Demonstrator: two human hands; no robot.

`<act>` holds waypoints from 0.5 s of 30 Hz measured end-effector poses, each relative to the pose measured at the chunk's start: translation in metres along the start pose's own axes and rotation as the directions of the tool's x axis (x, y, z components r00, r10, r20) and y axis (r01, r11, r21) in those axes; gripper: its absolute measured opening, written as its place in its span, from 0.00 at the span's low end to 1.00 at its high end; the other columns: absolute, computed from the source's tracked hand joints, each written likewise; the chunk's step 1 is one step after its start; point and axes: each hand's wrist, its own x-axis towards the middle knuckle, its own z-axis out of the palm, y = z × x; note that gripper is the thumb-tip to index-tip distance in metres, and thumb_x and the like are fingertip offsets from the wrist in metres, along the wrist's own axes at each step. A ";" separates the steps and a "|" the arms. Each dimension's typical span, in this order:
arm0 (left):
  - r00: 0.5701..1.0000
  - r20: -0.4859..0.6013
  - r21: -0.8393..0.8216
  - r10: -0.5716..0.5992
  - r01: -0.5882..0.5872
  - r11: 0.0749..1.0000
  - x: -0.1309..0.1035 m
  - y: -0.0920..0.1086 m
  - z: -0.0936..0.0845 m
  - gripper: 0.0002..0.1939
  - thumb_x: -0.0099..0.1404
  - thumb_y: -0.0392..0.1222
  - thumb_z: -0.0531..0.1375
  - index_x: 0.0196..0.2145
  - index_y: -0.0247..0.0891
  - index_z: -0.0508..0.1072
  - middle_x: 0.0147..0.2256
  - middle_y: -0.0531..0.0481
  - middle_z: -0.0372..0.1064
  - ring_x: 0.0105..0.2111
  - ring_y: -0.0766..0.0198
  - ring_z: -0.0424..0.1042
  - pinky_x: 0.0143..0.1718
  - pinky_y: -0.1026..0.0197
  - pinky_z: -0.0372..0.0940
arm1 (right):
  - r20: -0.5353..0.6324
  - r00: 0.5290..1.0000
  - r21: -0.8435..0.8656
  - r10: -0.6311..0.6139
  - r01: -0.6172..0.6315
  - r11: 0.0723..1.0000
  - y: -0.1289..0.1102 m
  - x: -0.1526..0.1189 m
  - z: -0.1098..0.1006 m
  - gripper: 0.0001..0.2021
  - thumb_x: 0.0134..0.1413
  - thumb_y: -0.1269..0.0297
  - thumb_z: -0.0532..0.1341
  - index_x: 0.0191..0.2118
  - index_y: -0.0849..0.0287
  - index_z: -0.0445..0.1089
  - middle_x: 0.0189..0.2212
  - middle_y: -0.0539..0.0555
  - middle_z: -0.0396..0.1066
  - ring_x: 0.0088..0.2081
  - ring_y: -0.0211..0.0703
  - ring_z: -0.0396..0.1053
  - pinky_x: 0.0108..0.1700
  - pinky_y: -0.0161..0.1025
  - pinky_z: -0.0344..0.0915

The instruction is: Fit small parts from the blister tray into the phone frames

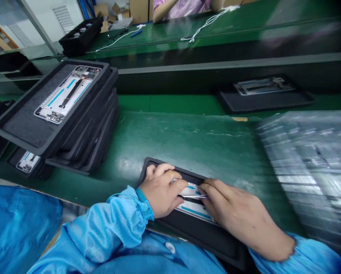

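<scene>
A black tray (170, 173) lies at the near edge of the green bench, and a silver phone frame with blue strips (193, 208) rests in it. My left hand (161, 190) lies curled over the frame's left end. My right hand (238, 217) reaches in from the right, its fingertips pinching a thin shiny strip (193, 196) that lies across the frame. Both hands cover most of the frame. Blue sleeves cover both arms.
A leaning stack of black trays (84, 125) stands at the left, its top tray holding another phone frame (67, 93). A blurred pile of clear plastic-wrapped parts (310, 160) lies at the right. Another tray with a frame (265, 95) sits farther back. A person in pink sits across the far bench.
</scene>
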 end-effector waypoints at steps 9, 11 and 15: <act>1.000 0.010 -0.001 0.001 -0.001 1.000 0.000 0.000 0.000 0.20 0.71 0.46 0.68 0.57 0.44 0.73 0.60 0.44 0.74 0.68 0.40 0.59 0.60 0.33 0.57 | -0.004 1.000 0.066 0.019 -0.018 0.998 0.000 -0.004 0.003 0.11 0.72 0.70 0.55 0.44 0.61 0.76 0.41 0.57 0.78 0.37 0.44 0.75 0.39 0.41 0.69; 1.000 0.003 -0.004 0.006 -0.006 1.000 0.000 0.000 0.001 0.20 0.71 0.46 0.67 0.58 0.43 0.73 0.59 0.44 0.75 0.68 0.40 0.60 0.59 0.33 0.57 | -0.020 0.998 0.088 0.066 -0.064 0.994 0.000 -0.012 0.003 0.11 0.72 0.69 0.56 0.47 0.60 0.77 0.45 0.58 0.79 0.42 0.45 0.77 0.43 0.41 0.71; 1.000 0.008 -0.004 0.005 -0.005 1.000 0.000 -0.001 0.001 0.20 0.71 0.47 0.67 0.58 0.44 0.73 0.60 0.43 0.74 0.68 0.41 0.59 0.59 0.33 0.57 | -0.026 0.994 0.058 0.102 -0.100 0.993 -0.005 -0.022 0.002 0.13 0.71 0.66 0.58 0.52 0.61 0.78 0.50 0.61 0.79 0.47 0.50 0.78 0.49 0.45 0.73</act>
